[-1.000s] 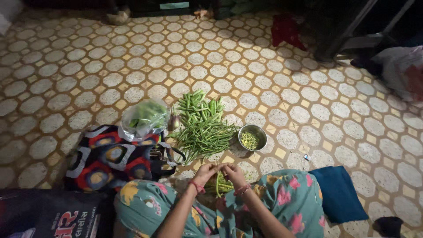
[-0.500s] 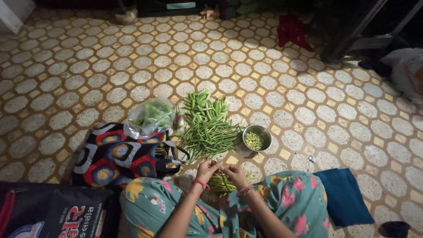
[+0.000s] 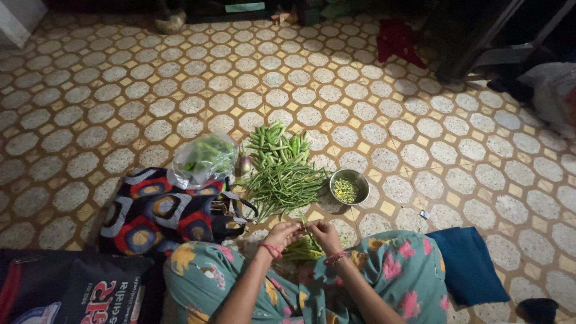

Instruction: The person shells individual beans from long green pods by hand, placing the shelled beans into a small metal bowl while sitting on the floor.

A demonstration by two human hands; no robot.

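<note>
Sitting on: the tiled floor (image 3: 120,90), pale octagons with small yellow squares between, spread all round me.
Lap: my teal dress with pink and yellow flowers (image 3: 396,270), covering my knees at the bottom of the view.
Dark sack: a black printed bag (image 3: 72,288) at my left, partly cut off by the frame.
Patterned bag: a cloth bag with red, blue and cream rings (image 3: 156,210), lying just left of my knees, handles toward the beans.
Blue cloth: a folded dark blue piece (image 3: 468,264) on the floor by my right knee.
Loose pile: long thin green beans (image 3: 285,186) fanned on the floor ahead of me, with a heap of thicker green pods (image 3: 276,144) touching its far side.
Plastic bag: a clear bag of green vegetables (image 3: 204,157), resting on the patterned bag's far edge, just left of the pods.
Steel bowl: a small round bowl (image 3: 350,187) holding chopped green bits, just right of the pile.
Bunch in lap: a few beans (image 3: 303,246) between my hands.
Left hand (image 3: 282,234): fingers curled, pinching a bean.
Right hand (image 3: 323,231): fingers curled, pinching the same bean, nearly touching the left.
</note>
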